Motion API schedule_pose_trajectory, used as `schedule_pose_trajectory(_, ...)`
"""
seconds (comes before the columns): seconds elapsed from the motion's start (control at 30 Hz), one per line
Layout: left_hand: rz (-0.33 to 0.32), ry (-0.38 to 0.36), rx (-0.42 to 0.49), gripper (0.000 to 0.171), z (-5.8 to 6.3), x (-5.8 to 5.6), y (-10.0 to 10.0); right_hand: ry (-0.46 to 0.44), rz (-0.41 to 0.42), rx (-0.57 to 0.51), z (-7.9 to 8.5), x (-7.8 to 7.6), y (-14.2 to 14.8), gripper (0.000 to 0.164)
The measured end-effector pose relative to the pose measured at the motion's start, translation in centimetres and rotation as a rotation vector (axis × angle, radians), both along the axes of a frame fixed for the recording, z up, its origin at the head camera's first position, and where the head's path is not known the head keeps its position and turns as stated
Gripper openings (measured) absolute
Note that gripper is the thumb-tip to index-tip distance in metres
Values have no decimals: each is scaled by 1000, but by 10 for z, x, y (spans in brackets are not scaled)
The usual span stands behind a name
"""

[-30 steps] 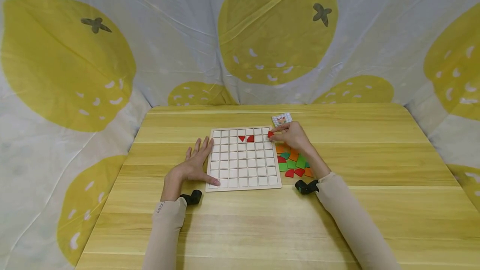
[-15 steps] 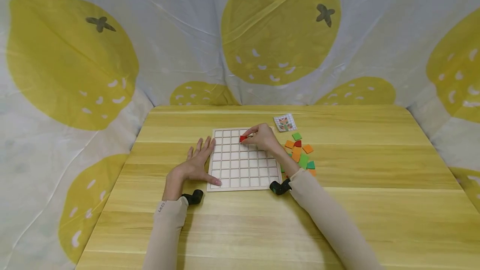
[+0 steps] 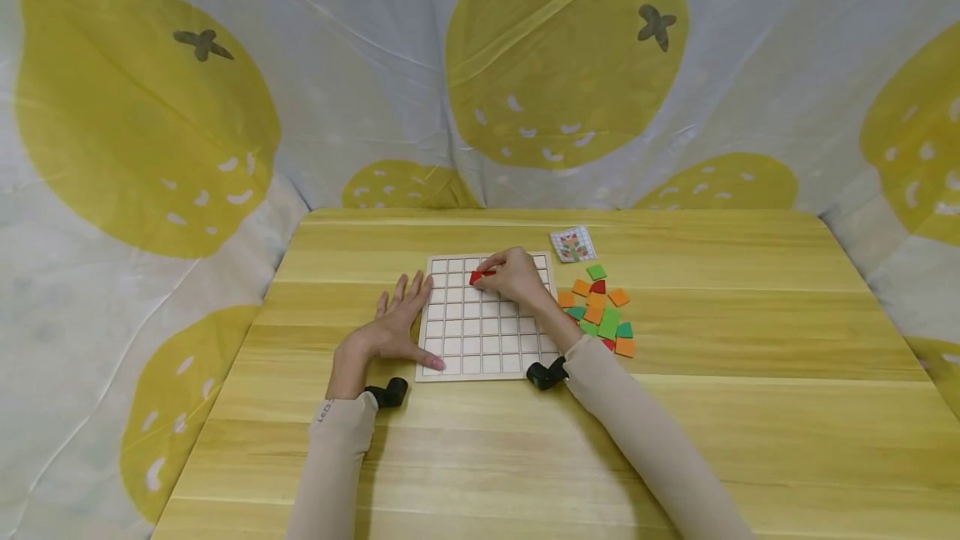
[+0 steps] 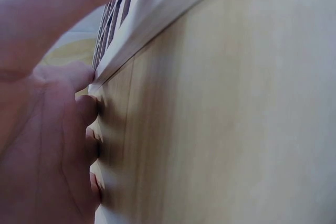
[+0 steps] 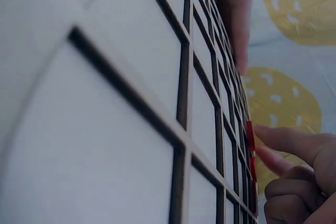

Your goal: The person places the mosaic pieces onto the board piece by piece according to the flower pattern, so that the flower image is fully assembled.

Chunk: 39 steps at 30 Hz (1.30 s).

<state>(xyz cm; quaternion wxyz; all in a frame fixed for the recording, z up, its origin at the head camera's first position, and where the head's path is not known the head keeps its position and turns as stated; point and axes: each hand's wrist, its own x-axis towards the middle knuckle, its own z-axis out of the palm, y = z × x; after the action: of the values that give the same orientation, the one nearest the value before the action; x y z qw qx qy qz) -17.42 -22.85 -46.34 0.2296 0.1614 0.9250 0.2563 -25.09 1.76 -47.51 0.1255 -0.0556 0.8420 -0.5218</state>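
Tile (image 3: pixel 476 277), flat, red: right hand (image 3: pixel 514 275) is pinching it near the wooden grid's (image 3: pixel 490 327) far edge. Left hand (image 3: pixel 392 332) is splaying, left edge.

The sleeved left arm (image 3: pixel 330 469) reaches almost straight ahead, its wrist (image 3: pixel 349 355) bent inward, and the left hand (image 3: pixel 392 330) is spread, its fingers (image 3: pixel 405 298) apart and the thumb (image 3: pixel 427 362) held wide of them. The sleeved right arm (image 3: pixel 652 440) slants in from the near right side, its wrist nearly straight; the right hand (image 3: pixel 517 277) pinches with thumb and forefinger (the other fingers (image 5: pixel 291 198) curl inward, as the right wrist view shows).
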Motion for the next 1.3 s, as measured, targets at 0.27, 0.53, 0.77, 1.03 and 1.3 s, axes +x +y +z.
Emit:
schedule_pose_trajectory(0.27,2,-10,5,146,0,0,0,-4,36,-22,-2,-1,7,15)
schedule_pose_trajectory(0.53,2,-5,2,146,0,0,0,15,31,6,-3,-4,5,14)
schedule_pose_trajectory(0.77,4,-5,-3,146,0,0,0,23,55,5,-1,-4,3,14)
schedule_pose_trajectory(1.03,3,-5,-7,146,0,-1,-1,29,48,33,-2,-5,-1,12)
schedule_pose_trajectory(1.3,0,2,-9,146,-1,-1,-1,31,42,27,-3,-6,-2,11)
